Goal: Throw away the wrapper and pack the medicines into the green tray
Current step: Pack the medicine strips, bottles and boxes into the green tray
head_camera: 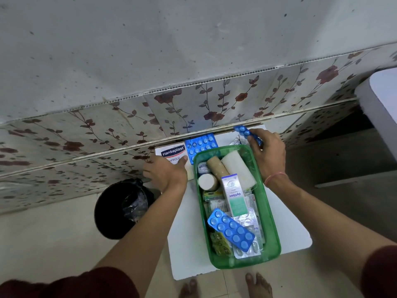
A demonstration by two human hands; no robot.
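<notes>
The green tray (272, 231) stands on a small white table (187, 244) and holds bandage rolls, a white and green medicine box (234, 196), several foil strips and a blue blister pack (231, 229). My left hand (166, 174) grips the white Hansaplast box (173, 154) at the table's far left corner. Beside that box lies a second blue blister pack (200, 145). My right hand (267, 150) holds a third blue blister strip (247, 133) just past the tray's far right rim. A silver foil wrapper (238, 140) lies under that hand, partly hidden.
A black bin (120, 209) lined with a dark bag stands on the floor left of the table. A flower-patterned wall panel (214, 104) runs right behind the table. A white furniture edge (380, 104) is at the right. My bare feet (257, 284) are below the table's near edge.
</notes>
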